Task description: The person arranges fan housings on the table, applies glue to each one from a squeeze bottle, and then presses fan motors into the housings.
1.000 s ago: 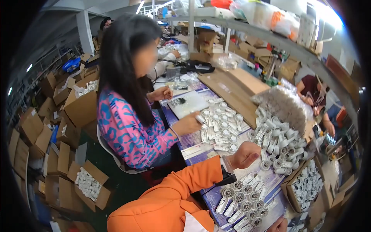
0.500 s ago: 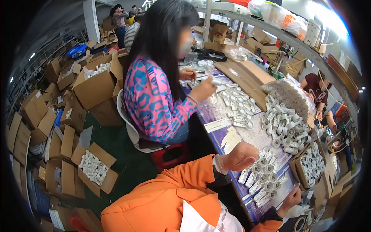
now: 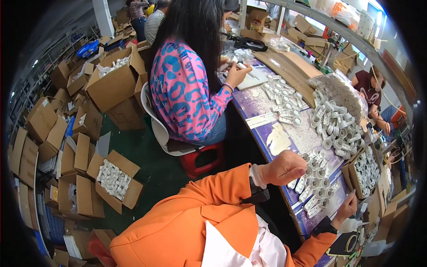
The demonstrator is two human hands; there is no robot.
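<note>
Head view: our left hand (image 3: 285, 168) curled into fist, right (image 3: 346, 208) half-curled; we cannot tell if either grips anything. White parts (image 3: 320, 183) on bench (image 3: 267, 129) between hands, long axes slanting, nearer handles pointing lower-left, beneath left hand. Right hand, cut off a second ago, now fully visible.

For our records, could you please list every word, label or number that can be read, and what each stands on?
I don't copy wording, but print shows on:
Pink-and-blue shirt: vertical lettering, not copied.
Plastic bag, upper right: orange print, blurred.
Maroon shirt: pale print, too small to read.
Purple table covering: fine print, too small to read.
</note>
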